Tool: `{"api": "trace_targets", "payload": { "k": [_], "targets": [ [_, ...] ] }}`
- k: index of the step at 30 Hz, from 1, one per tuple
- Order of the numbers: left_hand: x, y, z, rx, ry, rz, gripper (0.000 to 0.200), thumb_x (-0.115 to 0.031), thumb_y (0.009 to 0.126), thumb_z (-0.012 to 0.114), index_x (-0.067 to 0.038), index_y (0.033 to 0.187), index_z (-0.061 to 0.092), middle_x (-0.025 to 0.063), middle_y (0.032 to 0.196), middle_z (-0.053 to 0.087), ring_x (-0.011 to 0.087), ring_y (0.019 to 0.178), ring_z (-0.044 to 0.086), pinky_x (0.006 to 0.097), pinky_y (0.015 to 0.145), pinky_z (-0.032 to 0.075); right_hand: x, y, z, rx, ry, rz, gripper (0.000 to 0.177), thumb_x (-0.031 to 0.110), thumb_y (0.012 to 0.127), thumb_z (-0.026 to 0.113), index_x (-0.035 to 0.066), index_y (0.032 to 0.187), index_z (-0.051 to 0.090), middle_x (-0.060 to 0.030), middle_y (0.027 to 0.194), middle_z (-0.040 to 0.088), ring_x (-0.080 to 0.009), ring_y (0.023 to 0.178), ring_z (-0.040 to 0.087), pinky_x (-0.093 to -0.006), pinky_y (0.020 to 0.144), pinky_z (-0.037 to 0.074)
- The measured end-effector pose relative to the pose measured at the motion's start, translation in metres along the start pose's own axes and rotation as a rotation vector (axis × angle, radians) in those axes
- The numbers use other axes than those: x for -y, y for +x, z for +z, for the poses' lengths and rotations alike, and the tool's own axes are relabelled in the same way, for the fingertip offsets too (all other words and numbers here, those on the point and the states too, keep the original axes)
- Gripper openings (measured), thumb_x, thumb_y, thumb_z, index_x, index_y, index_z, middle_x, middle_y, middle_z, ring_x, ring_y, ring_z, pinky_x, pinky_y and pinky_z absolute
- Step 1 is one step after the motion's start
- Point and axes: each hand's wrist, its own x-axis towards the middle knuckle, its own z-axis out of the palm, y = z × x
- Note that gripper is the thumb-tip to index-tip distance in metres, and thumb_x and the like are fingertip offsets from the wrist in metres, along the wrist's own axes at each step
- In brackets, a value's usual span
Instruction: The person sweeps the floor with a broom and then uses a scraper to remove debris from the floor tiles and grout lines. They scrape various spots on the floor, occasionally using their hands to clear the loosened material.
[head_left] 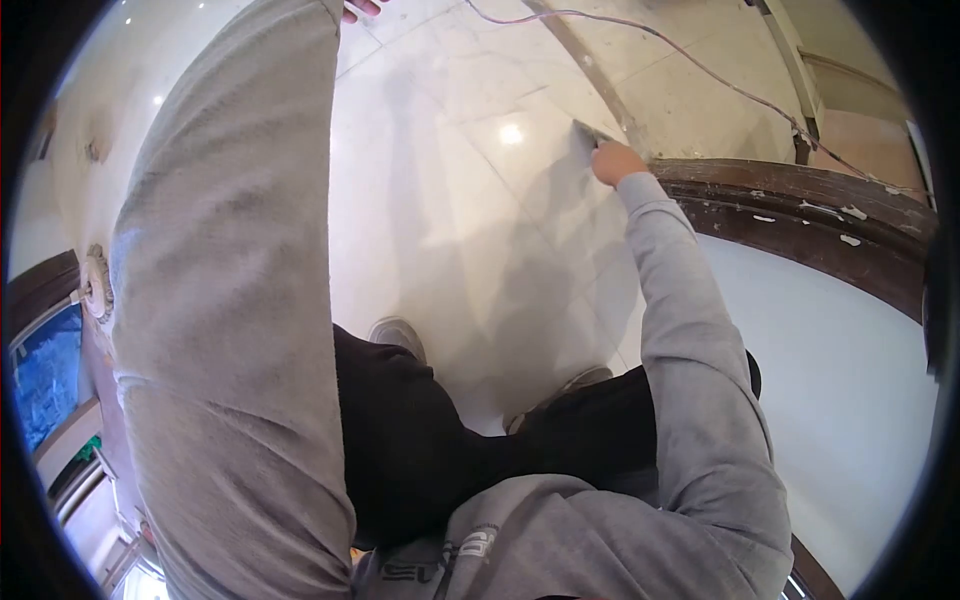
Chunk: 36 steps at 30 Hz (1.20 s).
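Observation:
My right hand (617, 163) is closed around a flat scraper-like tool (590, 131), whose dark blade lies at the pale tiled floor (450, 180). It is close to the end of a dark brown wooden trim (780, 185) with white flecks. Of my left hand (364, 8), only some fingers show at the top edge, beyond the grey sleeve (230, 250); they are slightly apart, and nothing is visible in them.
A thin cable (690, 62) runs across the floor at the upper right. A darker strip (590, 70) crosses the tiles. My shoes (399, 338) stand on the floor below. A white panel (820, 340) is at the right, and a blue surface (50, 370) at the far left.

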Motion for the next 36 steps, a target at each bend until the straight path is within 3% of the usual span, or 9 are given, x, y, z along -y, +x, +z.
{"api": "trace_targets", "payload": {
  "k": [8, 10, 18, 20, 22, 23, 26, 30, 36],
  "targets": [
    [0.027, 0.007, -0.003, 0.027, -0.047, -0.029, 0.062, -0.044, 0.093, 0.062, -0.01, 0.142, 0.047, 0.0173, 0.14, 0.054, 0.0318, 0.115, 0.063, 0.0507, 0.083, 0.056, 0.012, -0.008, 0.008, -0.076, 0.105, 0.096, 0.041, 0.021, 0.093, 0.043, 0.007, 0.126, 0.061, -0.0188, 0.128, 0.062, -0.0361, 0.12, 0.058, -0.0435, 0.101, 0.046],
    [0.05, -0.007, 0.0, -0.238, -0.045, 0.073, 0.051, -0.044, 0.092, 0.062, -0.011, 0.13, 0.057, 0.014, 0.132, 0.06, 0.0283, 0.117, 0.058, 0.0443, 0.096, 0.047, 0.008, 0.011, 0.009, -0.089, 0.141, 0.105, 0.04, 0.021, 0.093, 0.042, 0.008, 0.125, 0.062, -0.0188, 0.128, 0.062, -0.0359, 0.12, 0.058, -0.0436, 0.101, 0.046],
    [0.14, -0.002, -0.013, -0.065, -0.037, -0.261, 0.065, -0.047, 0.09, 0.063, -0.018, 0.144, 0.043, 0.0093, 0.139, 0.053, 0.0306, 0.123, 0.053, 0.052, 0.096, 0.047, 0.025, 0.025, -0.015, -0.124, 0.187, 0.14, 0.037, 0.024, 0.096, 0.041, 0.004, 0.12, 0.062, -0.0225, 0.121, 0.064, -0.0377, 0.115, 0.061, -0.046, 0.097, 0.048],
    [0.165, 0.012, -0.008, -0.101, 0.23, -0.308, 0.087, -0.052, 0.084, 0.069, -0.011, 0.151, 0.03, 0.0161, 0.145, 0.047, 0.0338, 0.13, 0.047, 0.0501, 0.101, 0.045, 0.029, 0.029, -0.015, -0.088, 0.21, 0.169, 0.039, 0.022, 0.095, 0.04, 0.005, 0.123, 0.062, -0.0209, 0.126, 0.063, -0.0361, 0.118, 0.06, -0.0446, 0.099, 0.047],
    [0.243, 0.067, 0.008, -0.167, 0.089, -0.244, 0.112, -0.059, 0.074, 0.074, 0.008, 0.149, 0.025, 0.0196, 0.136, 0.056, 0.0332, 0.124, 0.054, 0.0377, 0.103, 0.044, 0.034, 0.041, -0.022, -0.083, 0.262, 0.243, 0.04, 0.022, 0.095, 0.041, 0.004, 0.125, 0.059, -0.0207, 0.126, 0.063, -0.0359, 0.118, 0.06, -0.0453, 0.099, 0.047],
    [0.249, 0.072, 0.021, -0.225, 0.13, -0.259, 0.127, -0.065, 0.066, 0.077, 0.008, 0.151, 0.017, 0.0263, 0.135, 0.055, 0.035, 0.125, 0.055, 0.0388, 0.104, 0.044, 0.036, 0.038, -0.016, -0.072, 0.264, 0.256, 0.04, 0.022, 0.095, 0.041, 0.004, 0.125, 0.059, -0.0207, 0.126, 0.063, -0.0359, 0.118, 0.06, -0.0453, 0.099, 0.047],
    [0.213, 0.047, 0.061, -0.293, 0.3, -0.557, 0.136, -0.082, 0.06, 0.068, -0.018, 0.158, -0.001, 0.0284, 0.161, 0.003, 0.0528, 0.146, -0.005, 0.0635, 0.115, 0.004, 0.043, 0.03, -0.021, -0.077, 0.264, 0.213, 0.04, 0.023, 0.094, 0.042, 0.003, 0.126, 0.057, -0.0209, 0.125, 0.063, -0.036, 0.118, 0.06, -0.0455, 0.1, 0.047],
    [0.187, -0.001, 0.102, -0.446, 0.218, -0.476, 0.144, -0.085, 0.053, 0.071, -0.025, 0.157, -0.009, 0.0281, 0.159, -0.018, 0.0519, 0.145, -0.015, 0.0809, 0.101, 0.007, 0.042, 0.035, -0.051, 0.027, 0.308, 0.226, 0.041, 0.022, 0.092, 0.043, 0.005, 0.127, 0.058, -0.0212, 0.128, 0.061, -0.0358, 0.12, 0.059, -0.0442, 0.102, 0.046],
    [0.17, -0.013, 0.087, -0.29, 0.242, -0.529, 0.158, -0.072, 0.045, 0.086, -0.03, 0.153, -0.021, 0.0236, 0.157, -0.027, 0.0556, 0.142, -0.02, 0.0865, 0.093, 0.014, 0.077, 0.012, -0.043, 0.042, 0.319, 0.314, 0.048, 0.021, 0.092, 0.042, 0.007, 0.137, 0.051, -0.0226, 0.127, 0.061, -0.0374, 0.117, 0.06, -0.0438, 0.1, 0.047]
  ]
}}
